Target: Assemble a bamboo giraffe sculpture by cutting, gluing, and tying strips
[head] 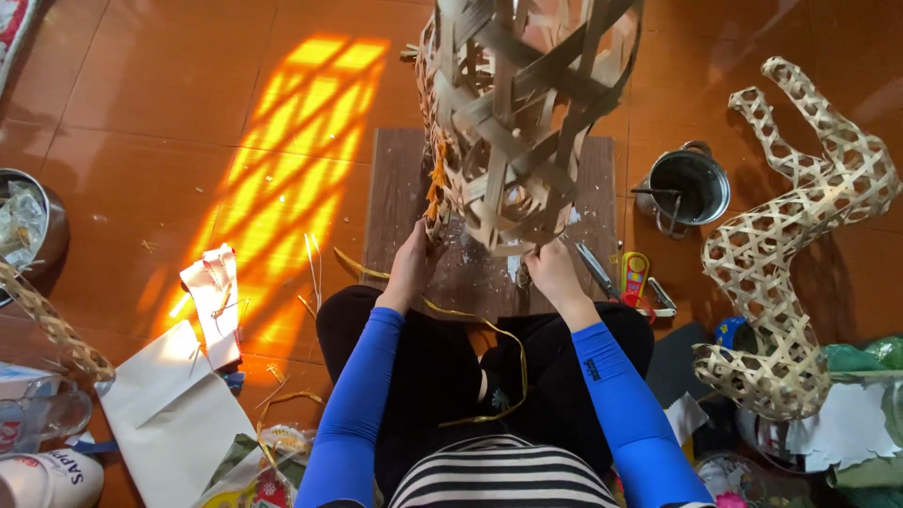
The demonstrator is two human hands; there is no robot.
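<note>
Both hands grip the lower rim of the tall woven bamboo frame (pixel 513 122) at 12 o'clock on the wooden board (pixel 395 207): left hand (pixel 414 261) at 9 o'clock, right hand (pixel 553 268) at 3. Loose strips could spring free, or the frame tip toward the metal pot (pixel 691 183).
</note>
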